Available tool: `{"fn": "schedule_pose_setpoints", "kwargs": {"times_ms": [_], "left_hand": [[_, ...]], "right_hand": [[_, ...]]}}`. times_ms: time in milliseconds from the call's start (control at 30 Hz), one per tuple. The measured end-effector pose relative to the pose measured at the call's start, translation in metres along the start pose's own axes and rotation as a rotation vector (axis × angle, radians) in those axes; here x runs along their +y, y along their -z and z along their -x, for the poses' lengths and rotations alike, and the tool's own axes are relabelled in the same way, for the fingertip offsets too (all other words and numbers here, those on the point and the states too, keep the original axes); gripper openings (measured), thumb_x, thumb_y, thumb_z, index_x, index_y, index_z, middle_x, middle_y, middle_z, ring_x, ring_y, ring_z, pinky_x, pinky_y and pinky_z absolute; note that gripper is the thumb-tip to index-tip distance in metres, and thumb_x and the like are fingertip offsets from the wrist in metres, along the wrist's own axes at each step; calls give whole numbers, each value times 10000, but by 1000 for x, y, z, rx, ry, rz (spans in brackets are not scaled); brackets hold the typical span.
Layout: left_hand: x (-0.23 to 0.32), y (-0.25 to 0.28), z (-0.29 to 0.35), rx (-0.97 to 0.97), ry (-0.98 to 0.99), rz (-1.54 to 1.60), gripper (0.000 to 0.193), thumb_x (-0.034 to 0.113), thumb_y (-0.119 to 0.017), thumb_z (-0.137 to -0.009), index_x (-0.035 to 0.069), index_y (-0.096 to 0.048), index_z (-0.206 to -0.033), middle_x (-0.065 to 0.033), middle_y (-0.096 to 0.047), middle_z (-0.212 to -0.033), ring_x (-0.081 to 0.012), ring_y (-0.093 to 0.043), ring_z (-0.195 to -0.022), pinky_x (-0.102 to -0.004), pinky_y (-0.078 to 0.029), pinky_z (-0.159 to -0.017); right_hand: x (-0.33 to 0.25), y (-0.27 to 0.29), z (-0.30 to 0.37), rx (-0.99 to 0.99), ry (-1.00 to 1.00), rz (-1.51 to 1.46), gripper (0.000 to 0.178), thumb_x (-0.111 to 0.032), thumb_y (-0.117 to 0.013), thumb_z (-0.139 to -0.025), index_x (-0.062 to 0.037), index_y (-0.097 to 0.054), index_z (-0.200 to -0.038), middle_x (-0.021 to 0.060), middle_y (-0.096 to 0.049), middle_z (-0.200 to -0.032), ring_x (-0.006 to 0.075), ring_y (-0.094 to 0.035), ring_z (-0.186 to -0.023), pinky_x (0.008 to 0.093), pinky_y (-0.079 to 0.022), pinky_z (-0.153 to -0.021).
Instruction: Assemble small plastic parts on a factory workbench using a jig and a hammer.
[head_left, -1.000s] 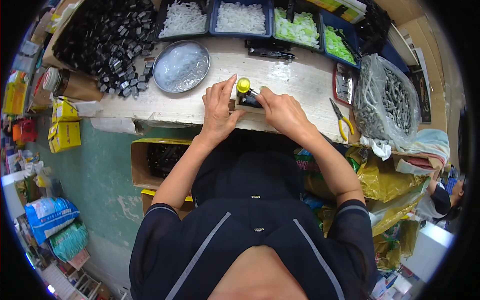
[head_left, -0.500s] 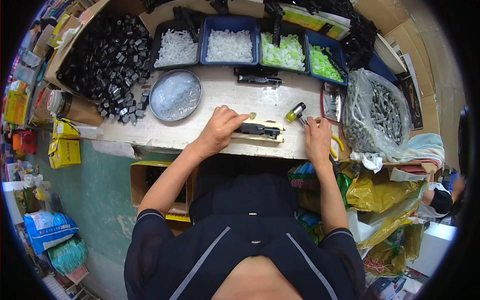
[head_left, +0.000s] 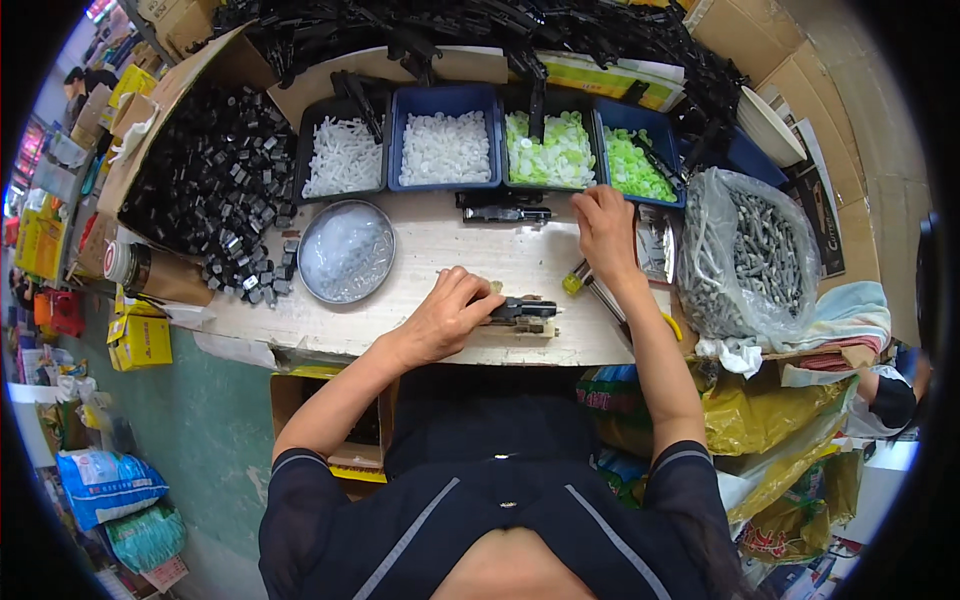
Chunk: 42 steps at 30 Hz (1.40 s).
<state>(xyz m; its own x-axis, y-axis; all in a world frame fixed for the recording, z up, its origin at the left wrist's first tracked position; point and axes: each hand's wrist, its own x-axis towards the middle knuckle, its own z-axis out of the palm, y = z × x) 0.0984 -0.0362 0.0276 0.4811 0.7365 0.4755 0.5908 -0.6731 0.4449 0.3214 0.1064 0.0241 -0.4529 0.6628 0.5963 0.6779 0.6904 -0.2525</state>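
A long black part (head_left: 525, 309) lies on a pale wooden block (head_left: 535, 328) near the bench's front edge. My left hand (head_left: 448, 316) is closed over its left end, hiding that end. A small yellowish piece (head_left: 497, 287) shows by those fingertips. Farther forward, my right hand (head_left: 606, 232) hovers just in front of the bin of green pieces (head_left: 550, 155), fingertips pinched together. Whatever they hold, if anything, is hidden. Beside its wrist lies a small hammer (head_left: 574, 283) with a yellow and black head, partly covered by my forearm.
Beyond the block lies another black part (head_left: 507, 213). White pieces fill two bins (head_left: 445, 187), and a second green-filled bin (head_left: 640, 200) stands right. A round metal dish (head_left: 388, 262), heaped black blocks (head_left: 225, 180) and a plastic bag of grey parts (head_left: 760, 255) flank the work area.
My right hand has left the hammer and moved forward to the green bin. My left fingers have settled over the black part's end. The whole view has shifted slightly.
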Motion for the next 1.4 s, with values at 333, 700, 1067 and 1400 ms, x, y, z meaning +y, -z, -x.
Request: {"fn": "schedule_pose_setpoints", "kwargs": {"times_ms": [333, 700, 1067, 1400], "left_hand": [[-70, -30, -43, 97, -23, -381, 119, 106, -510, -685, 38, -577, -756, -96, -489, -840, -247, -446, -825, -350, -363, -710], [-53, 62, 59, 633, 447, -246, 128, -31, -608, -669, 16, -617, -788, -100, -562, -776, -257, -517, -745, -338, -416, -665], [-61, 92, 193, 772, 1023, -293, 288, 15, -673, -674, 21, -611, -954, -66, -525, -893, -169, -534, -689, -261, -455, -595], [-71, 94, 178, 626, 1033, -502, 285, 123, -730, -614, 71, -608, -866, -71, -484, -881, -268, -526, -824, -376, -446, -661]], "right_hand": [[-36, -52, -96, 67, 220, -13, 257, 17, -533, -639, -65, -606, -872, 62, -534, -880, 251, -480, -875, 367, -350, -721], [-147, -157, -188, 120, 485, 140, 152, -120, -530, -705, -91, -583, -845, 39, -536, -815, 213, -469, -883, 349, -340, -764], [-152, -173, -219, 136, -11, -477, 405, -177, -619, -699, -2, -522, -1052, 184, -582, -844, 327, -566, -804, 408, -443, -715], [-138, -14, -43, -427, 206, -350, 400, -50, -544, -790, -76, -483, -1185, 136, -517, -938, 299, -498, -865, 355, -369, -742]]}}
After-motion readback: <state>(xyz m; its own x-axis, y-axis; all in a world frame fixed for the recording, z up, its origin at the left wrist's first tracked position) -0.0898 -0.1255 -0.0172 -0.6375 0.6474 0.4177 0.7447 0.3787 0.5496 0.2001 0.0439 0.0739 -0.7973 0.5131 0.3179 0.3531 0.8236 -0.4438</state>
